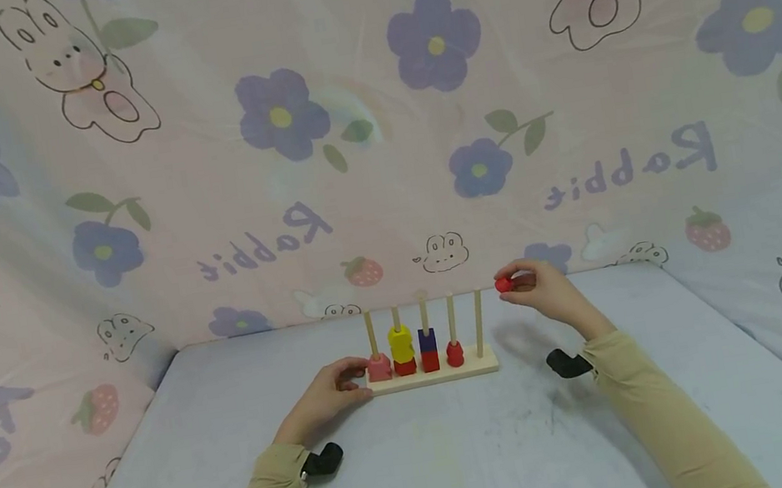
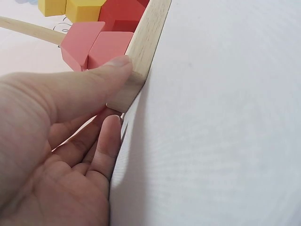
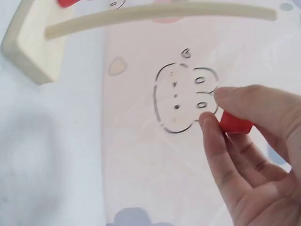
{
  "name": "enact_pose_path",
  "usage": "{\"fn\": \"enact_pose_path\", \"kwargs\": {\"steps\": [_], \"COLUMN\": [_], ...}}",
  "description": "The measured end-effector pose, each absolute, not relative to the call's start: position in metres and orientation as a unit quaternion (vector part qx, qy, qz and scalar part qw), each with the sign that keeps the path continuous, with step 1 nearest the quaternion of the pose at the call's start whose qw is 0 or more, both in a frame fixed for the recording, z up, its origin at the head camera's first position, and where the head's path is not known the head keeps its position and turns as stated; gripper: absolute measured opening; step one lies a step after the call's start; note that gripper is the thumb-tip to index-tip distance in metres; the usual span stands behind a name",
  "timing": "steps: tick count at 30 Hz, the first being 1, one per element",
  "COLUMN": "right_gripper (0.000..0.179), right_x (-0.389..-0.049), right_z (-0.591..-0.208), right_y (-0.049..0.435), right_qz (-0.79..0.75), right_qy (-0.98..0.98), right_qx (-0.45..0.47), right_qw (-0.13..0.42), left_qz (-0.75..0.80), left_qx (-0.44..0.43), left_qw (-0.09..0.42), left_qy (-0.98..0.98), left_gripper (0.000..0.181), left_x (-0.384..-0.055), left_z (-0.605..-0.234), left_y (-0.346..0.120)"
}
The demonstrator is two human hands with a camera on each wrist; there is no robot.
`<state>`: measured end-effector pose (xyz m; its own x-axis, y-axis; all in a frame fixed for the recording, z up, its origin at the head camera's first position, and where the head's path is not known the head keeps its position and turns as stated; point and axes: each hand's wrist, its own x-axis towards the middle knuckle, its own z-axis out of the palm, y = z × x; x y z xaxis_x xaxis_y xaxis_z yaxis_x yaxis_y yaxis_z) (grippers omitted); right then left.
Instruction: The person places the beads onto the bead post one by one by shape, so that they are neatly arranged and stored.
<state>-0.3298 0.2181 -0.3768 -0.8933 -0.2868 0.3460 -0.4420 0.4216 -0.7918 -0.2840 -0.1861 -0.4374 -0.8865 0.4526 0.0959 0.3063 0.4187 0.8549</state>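
Note:
A wooden peg stacker (image 1: 435, 376) with several upright pegs stands on the table. My left hand (image 1: 333, 392) holds its left end, thumb on the base's front edge and fingers round the end (image 2: 124, 96). Pink blocks (image 2: 110, 47) sit on the peg closest to that hand. To the right of the stacker, my right hand (image 1: 545, 288) pinches a small red block (image 3: 236, 123) between thumb and fingertips. It is raised level with the top of the rightmost peg (image 1: 479, 324), which carries no block. The fingers hide part of the red block.
Yellow blocks (image 1: 402, 343) sit above red on the second peg, and a dark blue block (image 1: 426, 341) above red on the middle one. Red beads (image 1: 455, 354) are on the fourth peg. A white table (image 1: 439, 464) lies below, with a patterned curtain (image 1: 384, 194) behind.

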Motion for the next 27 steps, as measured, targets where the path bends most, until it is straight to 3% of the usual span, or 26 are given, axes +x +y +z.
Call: {"fn": "enact_pose_path", "kwargs": {"steps": [12,27], "right_gripper": [0.044,0.032], "right_x": [-0.308,-0.291], "right_z": [-0.329,-0.327], "right_y": [0.197,0.146], "right_qz": [0.562,0.52], "right_qy": [-0.774,-0.784], "right_qx": [0.253,0.311], "right_qw": [0.147,0.135], "left_qz": [0.487,0.488], "left_qx": [0.214,0.216], "left_qw": [0.071,0.061], "left_qy": [0.844,0.844], "left_gripper": [0.049,0.047], "left_x": [-0.308,-0.308], "left_z": [-0.468,-0.469], "left_y": [-0.193,-0.191]}}
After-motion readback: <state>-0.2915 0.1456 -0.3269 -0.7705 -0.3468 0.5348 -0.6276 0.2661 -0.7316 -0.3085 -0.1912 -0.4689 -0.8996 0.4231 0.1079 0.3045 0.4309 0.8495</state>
